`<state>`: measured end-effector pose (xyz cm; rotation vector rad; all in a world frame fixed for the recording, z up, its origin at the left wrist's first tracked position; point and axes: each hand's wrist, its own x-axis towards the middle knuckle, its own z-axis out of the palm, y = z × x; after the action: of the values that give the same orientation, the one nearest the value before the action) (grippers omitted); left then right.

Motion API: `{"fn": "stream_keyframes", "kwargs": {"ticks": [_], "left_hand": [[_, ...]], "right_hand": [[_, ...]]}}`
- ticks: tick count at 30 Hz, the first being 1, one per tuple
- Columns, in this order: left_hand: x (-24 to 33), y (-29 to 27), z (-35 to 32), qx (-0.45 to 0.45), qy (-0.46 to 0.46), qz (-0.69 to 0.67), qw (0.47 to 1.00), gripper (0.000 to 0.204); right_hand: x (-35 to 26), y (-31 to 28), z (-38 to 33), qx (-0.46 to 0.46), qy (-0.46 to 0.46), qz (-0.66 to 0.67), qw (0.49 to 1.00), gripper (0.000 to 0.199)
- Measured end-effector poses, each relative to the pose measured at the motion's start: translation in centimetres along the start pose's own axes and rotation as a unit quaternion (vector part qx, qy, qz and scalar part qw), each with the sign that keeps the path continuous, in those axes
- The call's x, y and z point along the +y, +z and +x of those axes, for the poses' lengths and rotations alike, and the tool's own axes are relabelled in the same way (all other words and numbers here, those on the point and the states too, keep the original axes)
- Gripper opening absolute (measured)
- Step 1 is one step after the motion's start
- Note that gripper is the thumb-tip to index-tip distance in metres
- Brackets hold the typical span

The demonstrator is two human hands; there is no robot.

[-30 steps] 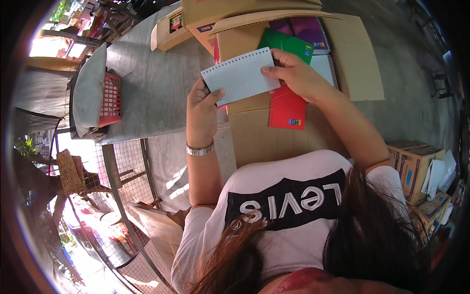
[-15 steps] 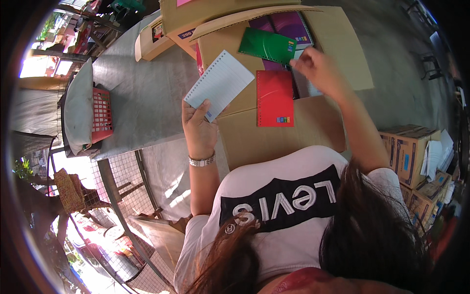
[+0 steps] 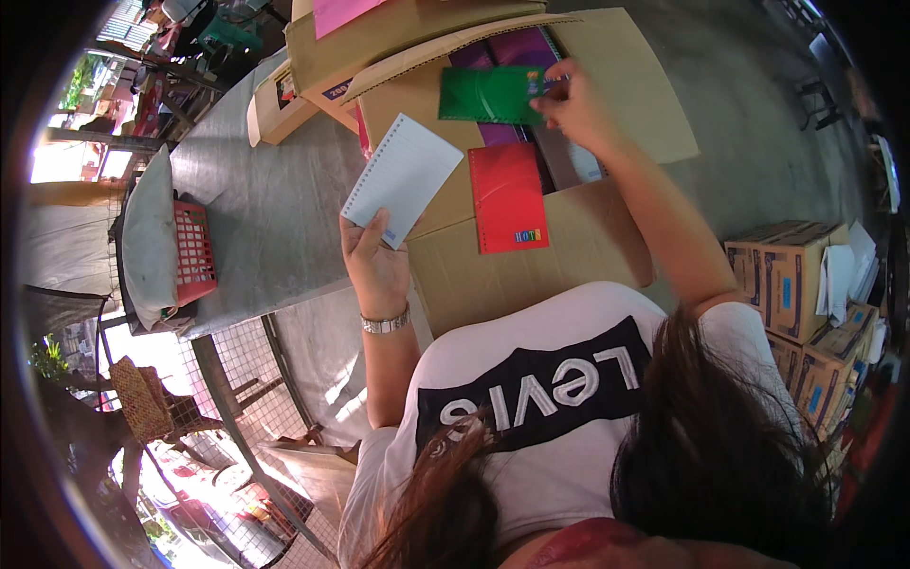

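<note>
A white lined pad [image 3: 404,173] with holes punched along one edge is held by my left hand [image 3: 375,256], thumb over its lower corner. My right hand [image 3: 574,106] grips the right end of a green notebook cover [image 3: 483,95], above the opening of a cardboard box [image 3: 536,226]. On the box's near flap lies a red notebook cover [image 3: 507,194], its upper part reaching over the opening. Purple notebooks [image 3: 523,47] show inside the box, partly hidden by the green cover and my hand.
Another carton [image 3: 417,38] with a pink sheet [image 3: 346,13] stands at the far side. To the left are a small open box [image 3: 273,104] and a red plastic basket [image 3: 194,251] beside a pale cushion-like bundle [image 3: 150,242]. Stacked cartons [image 3: 787,280] stand at the right.
My right hand has moved up and closed on the green cover, which has turned nearly level. The left hand still holds the white pad. The whole view has shifted slightly.
</note>
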<state>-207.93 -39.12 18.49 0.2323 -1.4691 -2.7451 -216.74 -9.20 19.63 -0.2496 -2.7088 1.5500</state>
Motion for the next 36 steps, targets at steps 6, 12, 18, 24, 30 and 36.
{"fn": "stream_keyframes", "kwargs": {"ticks": [6, 12, 18, 24, 30, 36], "left_hand": [[0.6, -3.2, -1.8, 0.031, 0.013, -0.004, 0.999, 0.037], [0.8, -4.6, -1.8, 0.043, 0.000, -0.024, 0.999, 0.038], [1.1, -5.2, -1.8, 0.038, -0.014, -0.035, 0.999, 0.041], [2.0, -5.9, -4.3, 0.036, -0.108, -0.051, 0.992, 0.043], [0.2, -7.4, -6.8, -0.010, -0.192, -0.136, 0.972, 0.042], [1.0, -5.1, -8.6, 0.013, -0.121, -0.128, 0.984, 0.041]], "right_hand": [[-2.2, -7.4, -1.9, 0.020, -0.181, -0.119, 0.976, 0.049], [-4.0, -9.9, -0.1, -0.165, -0.249, -0.372, 0.879, 0.048], [-1.7, -4.8, 1.0, -0.084, -0.295, -0.464, 0.831, 0.038], [-2.4, 0.1, -5.6, -0.175, -0.218, -0.375, 0.884, 0.066], [-3.8, -0.6, -4.2, -0.187, -0.099, -0.198, 0.957, 0.065], [-1.7, -3.2, 8.3, -0.146, -0.175, 0.002, 0.974, 0.030]]}}
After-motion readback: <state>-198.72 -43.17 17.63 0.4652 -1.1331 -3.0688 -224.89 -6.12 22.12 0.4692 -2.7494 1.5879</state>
